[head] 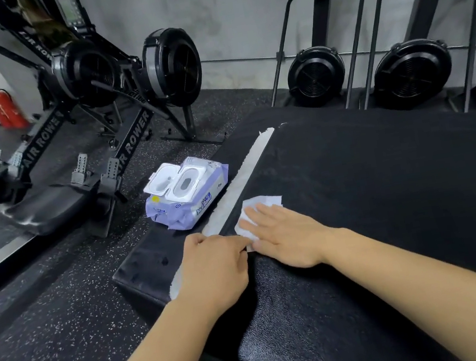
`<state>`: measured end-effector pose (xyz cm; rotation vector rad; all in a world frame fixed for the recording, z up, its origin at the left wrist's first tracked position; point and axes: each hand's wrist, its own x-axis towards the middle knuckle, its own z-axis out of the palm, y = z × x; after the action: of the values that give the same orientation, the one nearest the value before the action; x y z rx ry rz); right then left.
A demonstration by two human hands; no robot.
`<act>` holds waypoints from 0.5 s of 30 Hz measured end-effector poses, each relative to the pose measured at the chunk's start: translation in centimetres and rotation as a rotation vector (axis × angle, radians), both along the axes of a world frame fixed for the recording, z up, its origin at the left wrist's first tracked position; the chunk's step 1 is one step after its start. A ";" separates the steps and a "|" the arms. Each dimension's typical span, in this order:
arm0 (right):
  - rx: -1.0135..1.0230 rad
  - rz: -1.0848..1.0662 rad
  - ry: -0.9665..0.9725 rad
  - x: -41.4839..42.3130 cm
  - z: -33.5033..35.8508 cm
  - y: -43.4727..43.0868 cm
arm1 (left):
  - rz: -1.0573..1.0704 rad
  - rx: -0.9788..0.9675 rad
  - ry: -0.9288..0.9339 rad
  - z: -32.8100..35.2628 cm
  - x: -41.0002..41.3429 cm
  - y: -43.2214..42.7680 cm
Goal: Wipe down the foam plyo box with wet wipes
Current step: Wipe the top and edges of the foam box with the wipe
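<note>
- left grip is nearest me, fingers curled and, as far as i can tell, pinching the near corner of the one wipe.
- right grip is spread flat and presses that wipe onto the top of the box, by its left edge and the white strip.
- my judgement: wiping has barely begun. i see no clear wet trail, so most of the top and all the sides are left.
- one pack of wipes, lid open, lies on the lower black block left of the strip.
- farther off: two rowers, two red fire extinguishers, and at least two fan machines by the wall.
</note>
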<state>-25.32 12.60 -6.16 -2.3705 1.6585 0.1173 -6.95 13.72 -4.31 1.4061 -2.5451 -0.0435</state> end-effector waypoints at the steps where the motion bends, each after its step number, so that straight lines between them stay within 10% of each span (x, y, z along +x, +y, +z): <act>1: -0.006 -0.001 0.013 -0.2 0.0 -0.3 | 0.009 -0.002 -0.017 0.0 0.0 0.0; 15: -0.065 -0.219 -0.010 -7.0 0.0 -12.1 | -0.067 -0.019 0.016 -1.2 -4.7 -7.0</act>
<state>-32.33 0.46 -6.12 -2.2113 1.9308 0.0115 -11.63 6.76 -5.48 1.3080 -2.5718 -0.0416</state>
